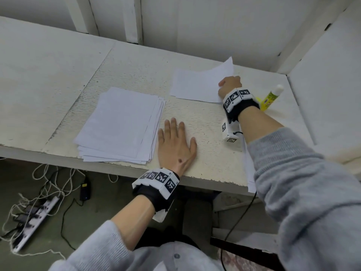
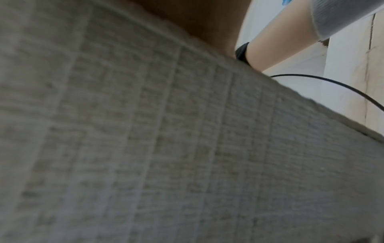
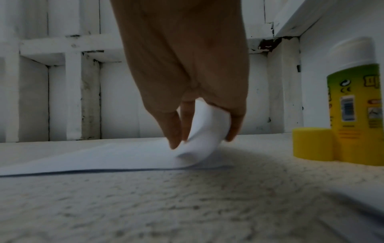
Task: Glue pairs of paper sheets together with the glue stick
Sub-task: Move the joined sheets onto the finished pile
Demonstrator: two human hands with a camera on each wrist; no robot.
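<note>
A white paper sheet [image 1: 197, 85] lies at the back right of the table, its right edge curled upward. My right hand [image 1: 229, 85] pinches that lifted edge; in the right wrist view the sheet [image 3: 124, 156] bends up between the fingers [image 3: 174, 131]. A stack of white sheets [image 1: 121, 124] lies at the front left. My left hand [image 1: 175, 141] rests flat on the tabletop just right of the stack, fingers straight. The glue stick [image 1: 271, 97] stands uncapped to the right of my right wrist, with its yellow cap [image 3: 311, 144] beside the glue stick [image 3: 357, 105].
The rough white table [image 1: 205, 153] ends in a front edge near my left wrist. A white wall panel [image 1: 322, 94] closes the right side and white boards the back. Another sheet's edge [image 1: 250, 173] shows under my right forearm. Cables and a power strip [image 1: 33, 218] lie on the floor.
</note>
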